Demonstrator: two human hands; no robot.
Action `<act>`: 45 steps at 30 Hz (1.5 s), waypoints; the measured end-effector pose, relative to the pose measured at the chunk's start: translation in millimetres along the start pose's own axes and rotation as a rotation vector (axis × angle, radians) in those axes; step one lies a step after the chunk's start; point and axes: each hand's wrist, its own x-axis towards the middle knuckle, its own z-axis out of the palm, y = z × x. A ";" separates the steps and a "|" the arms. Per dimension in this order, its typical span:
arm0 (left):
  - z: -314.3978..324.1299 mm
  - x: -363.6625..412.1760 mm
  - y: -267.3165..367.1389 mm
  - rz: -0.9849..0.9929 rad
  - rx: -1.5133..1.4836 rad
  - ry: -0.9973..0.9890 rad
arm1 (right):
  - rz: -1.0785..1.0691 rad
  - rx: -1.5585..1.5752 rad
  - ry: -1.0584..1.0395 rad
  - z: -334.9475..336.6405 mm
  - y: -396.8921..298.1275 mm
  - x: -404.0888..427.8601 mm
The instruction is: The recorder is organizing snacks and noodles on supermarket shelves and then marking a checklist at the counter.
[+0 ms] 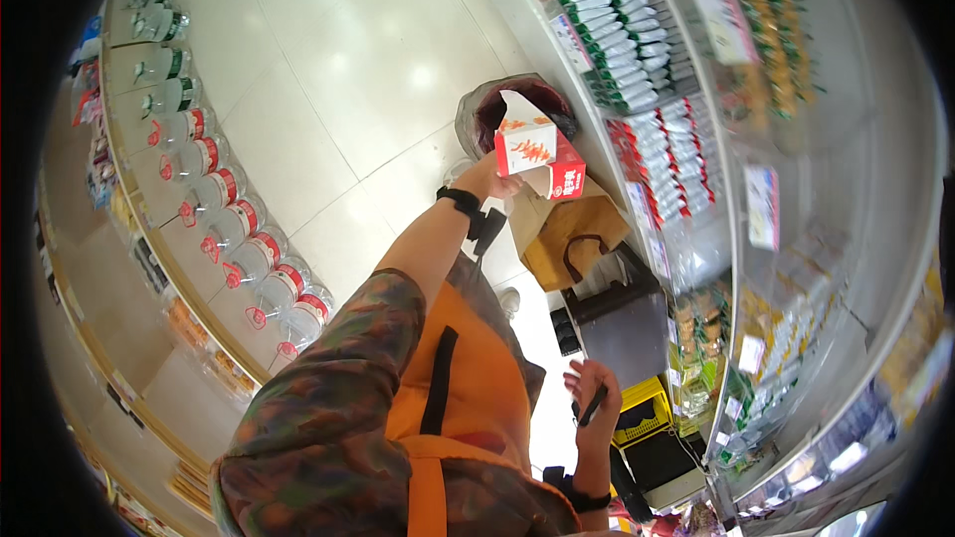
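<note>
My left hand (pixel 506 183) is shut on a red-and-white printed cardboard carton (pixel 527 148), gripping its near edge, with a white flap standing up from it. A red printed panel (pixel 568 173) shows beside it; whether it belongs to the same carton I cannot tell. Beyond them an open plastic bag (pixel 477 123) with a dark red inside stands on the floor. A brown paper bag (pixel 574 246) with a dark handle is just on the near side. My right hand (pixel 597 395), lower and by my body, holds a slim black object (pixel 594 406) along the palm, fingers spread.
Shelves of packaged goods (pixel 623 37) rise close on the right, with price tags along their edges. A row of large water bottles (pixel 242 224) lines the left shelf's foot. A dark bin-like box (pixel 627 328) and a yellow crate (pixel 643 412) sit beside me on the tiled floor (pixel 358 89).
</note>
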 end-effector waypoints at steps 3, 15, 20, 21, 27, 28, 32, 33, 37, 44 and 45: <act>-45.1 34.4 67.4 -0.030 -0.080 -0.009 | 0.106 -0.014 -0.008 43.4 -18.8 11.7; -16.5 95.0 120.4 0.388 0.040 0.528 | 0.293 -0.139 0.139 95.4 -69.9 29.8; -5.1 74.3 86.9 0.469 0.094 0.513 | 0.204 -0.203 0.040 100.1 -90.6 29.0; -2.0 63.9 77.7 0.542 0.196 0.525 | 0.187 -0.212 0.033 97.1 -93.9 26.1; -3.7 -58.8 4.5 0.762 0.378 0.211 | -0.072 -0.218 -0.206 76.0 -104.7 6.5; -4.4 -85.5 -10.0 0.723 0.400 0.206 | -0.129 -0.262 -0.259 69.1 -102.0 5.3; 5.8 -188.9 -99.7 0.870 0.336 0.215 | -0.331 -0.243 -0.403 63.5 -119.2 -17.6; 7.4 -216.2 -122.1 0.957 0.313 0.233 | -0.425 -0.294 -0.470 59.0 -120.4 -20.5; 16.6 -340.4 -230.5 1.288 0.298 0.292 | -0.588 -0.338 -0.669 64.0 -137.1 -53.5; -7.2 -555.0 -526.3 2.697 0.332 0.287 | -0.779 -0.523 -1.115 106.5 -111.2 -138.4; -24.6 -572.2 -577.5 2.900 0.377 0.457 | -0.823 -0.584 -1.204 115.5 -101.4 -166.7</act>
